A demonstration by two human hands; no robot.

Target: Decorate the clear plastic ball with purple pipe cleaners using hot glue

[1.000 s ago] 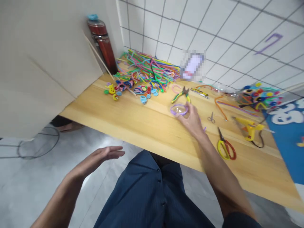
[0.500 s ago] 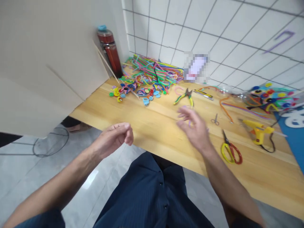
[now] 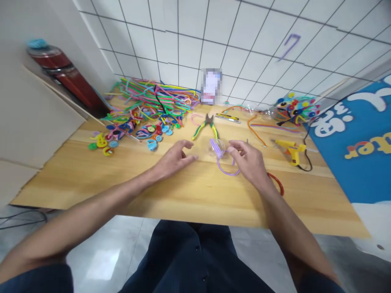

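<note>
My left hand (image 3: 174, 160) hovers over the table with thumb and fingers apart, holding nothing. Just right of it lies a clear plastic ball (image 3: 222, 143) with a bundle of purple pipe cleaner (image 3: 216, 147) at it; a purple loop curves below. My right hand (image 3: 247, 160) is at the ball's right side, fingers loosely bent and thumb apart from them; whether it touches the ball is unclear. Green-and-yellow pliers (image 3: 208, 123) lie behind the ball. Scissors with a red handle (image 3: 276, 183) are mostly hidden under my right forearm.
Pipe cleaners (image 3: 159, 95) and small coloured pieces (image 3: 152, 145) pile up at the back left, near a dark red bottle (image 3: 70, 81). Toward the right are a yellow glue gun (image 3: 291, 151), an orange pipe cleaner (image 3: 255, 132) and a bag of coloured bits (image 3: 296, 108). A phone (image 3: 210, 86) leans against the wall.
The view has swung right. My left hand has come from the table's front edge in over the tabletop, its fingers opening. The clear ball and purple pipe cleaner now show beside my right hand.
</note>
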